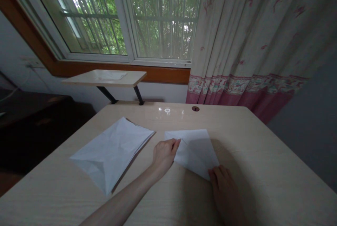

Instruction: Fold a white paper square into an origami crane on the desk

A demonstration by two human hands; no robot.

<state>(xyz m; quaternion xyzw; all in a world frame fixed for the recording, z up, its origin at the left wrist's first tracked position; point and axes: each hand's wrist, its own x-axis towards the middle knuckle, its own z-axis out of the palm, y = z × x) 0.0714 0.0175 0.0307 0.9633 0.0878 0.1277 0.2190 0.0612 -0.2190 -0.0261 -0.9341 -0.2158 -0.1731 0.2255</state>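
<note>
A white folded sheet of paper (196, 150) lies on the pale wooden table (263, 155) in front of me. My left hand (164, 154) rests on its left edge, fingers curled and pressed together on a folded flap. My right hand (225, 187) lies flat with its fingertips on the sheet's near right corner. A stack of creased white paper (112, 152) lies to the left of my left hand, apart from it.
A small raised shelf (105, 77) stands at the table's back left under the window. A cable hole (195, 108) sits near the back edge. A flowered curtain (250, 43) hangs at the right. Dark furniture (31, 120) stands to the left.
</note>
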